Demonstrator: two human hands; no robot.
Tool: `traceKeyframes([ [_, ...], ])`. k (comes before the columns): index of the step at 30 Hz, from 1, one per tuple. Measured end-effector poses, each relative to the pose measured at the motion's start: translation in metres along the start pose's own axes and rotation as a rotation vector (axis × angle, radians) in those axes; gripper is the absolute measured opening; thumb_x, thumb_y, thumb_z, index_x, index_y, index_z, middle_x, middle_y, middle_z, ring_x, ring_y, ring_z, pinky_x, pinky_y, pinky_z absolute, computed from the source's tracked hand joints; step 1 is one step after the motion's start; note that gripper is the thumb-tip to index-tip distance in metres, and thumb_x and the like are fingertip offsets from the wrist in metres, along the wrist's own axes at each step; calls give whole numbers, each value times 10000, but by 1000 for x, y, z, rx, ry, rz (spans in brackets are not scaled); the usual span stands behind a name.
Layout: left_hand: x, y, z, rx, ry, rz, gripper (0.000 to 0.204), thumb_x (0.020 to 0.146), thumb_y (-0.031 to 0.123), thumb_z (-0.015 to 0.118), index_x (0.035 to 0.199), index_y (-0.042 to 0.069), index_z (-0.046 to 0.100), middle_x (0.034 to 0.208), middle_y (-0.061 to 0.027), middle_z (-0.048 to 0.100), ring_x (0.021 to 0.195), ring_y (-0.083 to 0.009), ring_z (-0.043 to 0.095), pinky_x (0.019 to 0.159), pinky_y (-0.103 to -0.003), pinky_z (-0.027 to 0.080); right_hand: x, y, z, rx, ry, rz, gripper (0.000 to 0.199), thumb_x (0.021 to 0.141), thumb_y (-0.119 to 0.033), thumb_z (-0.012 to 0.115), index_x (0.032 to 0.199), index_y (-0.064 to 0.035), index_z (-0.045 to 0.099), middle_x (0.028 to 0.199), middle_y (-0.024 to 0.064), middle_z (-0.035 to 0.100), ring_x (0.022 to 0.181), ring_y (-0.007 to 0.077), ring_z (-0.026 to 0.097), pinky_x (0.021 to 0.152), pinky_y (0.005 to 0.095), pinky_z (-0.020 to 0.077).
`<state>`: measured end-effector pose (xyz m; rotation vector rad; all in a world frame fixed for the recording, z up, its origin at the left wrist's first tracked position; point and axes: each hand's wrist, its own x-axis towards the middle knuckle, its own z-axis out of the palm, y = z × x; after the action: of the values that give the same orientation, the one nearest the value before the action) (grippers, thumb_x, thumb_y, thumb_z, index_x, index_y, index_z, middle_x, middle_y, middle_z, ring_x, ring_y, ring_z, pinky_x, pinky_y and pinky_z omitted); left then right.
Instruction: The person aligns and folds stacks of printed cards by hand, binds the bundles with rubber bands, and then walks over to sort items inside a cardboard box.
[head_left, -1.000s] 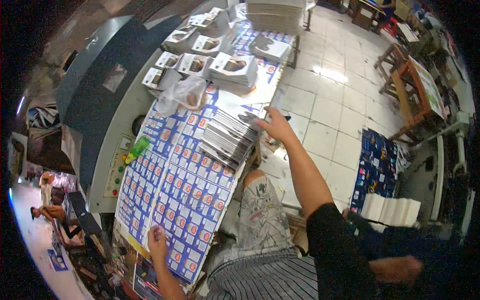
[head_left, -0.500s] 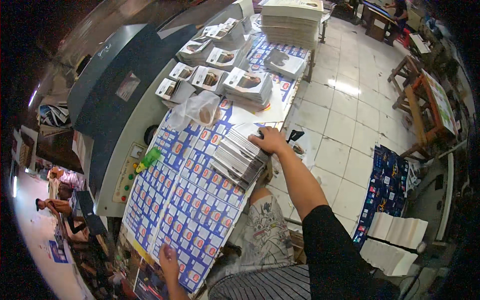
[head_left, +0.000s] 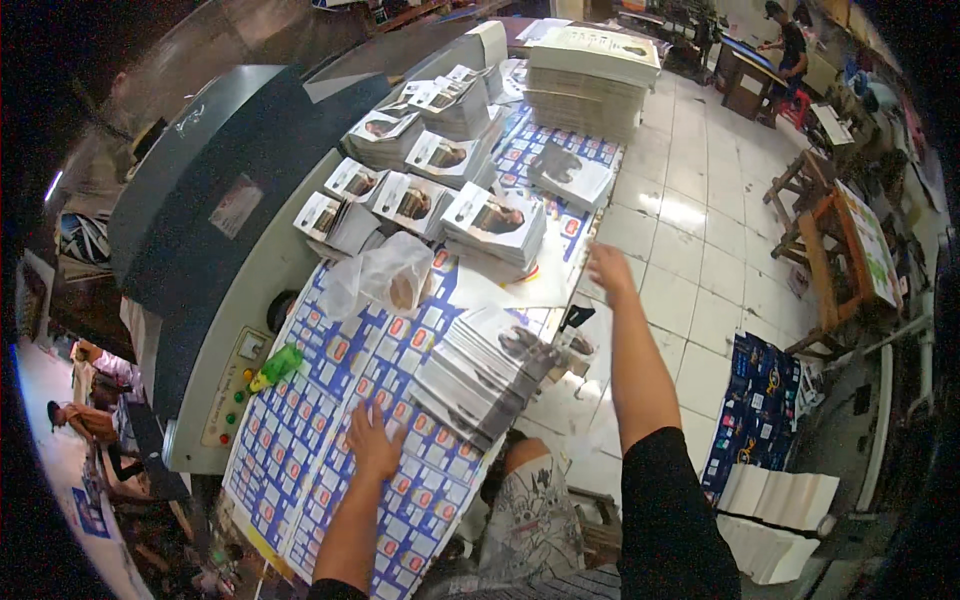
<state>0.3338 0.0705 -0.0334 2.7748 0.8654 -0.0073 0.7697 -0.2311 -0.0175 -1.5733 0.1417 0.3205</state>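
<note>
OK; L hand (head_left: 375, 443) grip wide nr booklets (head_left: 480, 375); R hand (head_left: 611, 270) blurry, can't tell grip

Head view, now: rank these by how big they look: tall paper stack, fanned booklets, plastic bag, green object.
Largest to smallest:
1. Tall paper stack and fanned booklets, too alike to rank
2. Plastic bag
3. Green object

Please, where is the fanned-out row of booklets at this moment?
In the head view, the fanned-out row of booklets lies just below the picture's centre, on the blue-printed sheet, right of the left hand.
</note>
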Motion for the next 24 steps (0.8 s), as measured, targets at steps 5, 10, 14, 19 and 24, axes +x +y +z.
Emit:
traceKeyframes([
  [5, -3, 7, 2, 97, -4, -20, 774, 895, 536, 502, 1484, 86, 277, 1508, -242, 226, 1405, -393, 181, 1100, -578, 129, 104, -20, -37, -48, 149, 62, 448, 778, -510, 696, 964, -115, 597, 883, 12, 534, 797, 141, 514, 686, 327, 429],
  [10, 1, 4, 2, 126, 69, 33, 729, 876, 484, 570, 1446, 98, 333, 1471, -242, 266, 1350, -415, 251, 1079, -567, 179, 183, -19, -16, -81, 225, 104, 551, 736, -503, 764, 1058, -76, 632, 878, 27, 595, 784, 170, 546, 703, 362, 413],
  [14, 10, 17, 0, 85, 43, 8, 791, 796, 435, 657, 1451, 136, 332, 1474, -276, 268, 1341, -452, 274, 1082, -570, 203, 233, -4, -17, -67, 287, -22, 578, 710, -337, 817, 1126, 30, 655, 1003, 102, 679, 929, 230, 594, 818, 331, 431],
  [19, 10, 13, 2, 113, 31, 3, 787, 810, 448, 639, 1458, 137, 319, 1480, -273, 256, 1346, -447, 268, 1083, -568, 196, 253, -3, 4, 279, 202, 5, 379, 736, -166, 760, 1046, 24, 654, 982, 119, 682, 840, 262, 653, 779, 355, 501],
  [24, 4, 7, 5, 124, 62, 11, 770, 838, 481, 602, 1465, 144, 309, 1486, -269, 246, 1353, -441, 260, 1083, -574, 180, 217, -24, 31, 476, 176, 43, 431, 738, -156, 760, 1105, 15, 614, 986, 112, 673, 822, 273, 665, 777, 377, 534],
])
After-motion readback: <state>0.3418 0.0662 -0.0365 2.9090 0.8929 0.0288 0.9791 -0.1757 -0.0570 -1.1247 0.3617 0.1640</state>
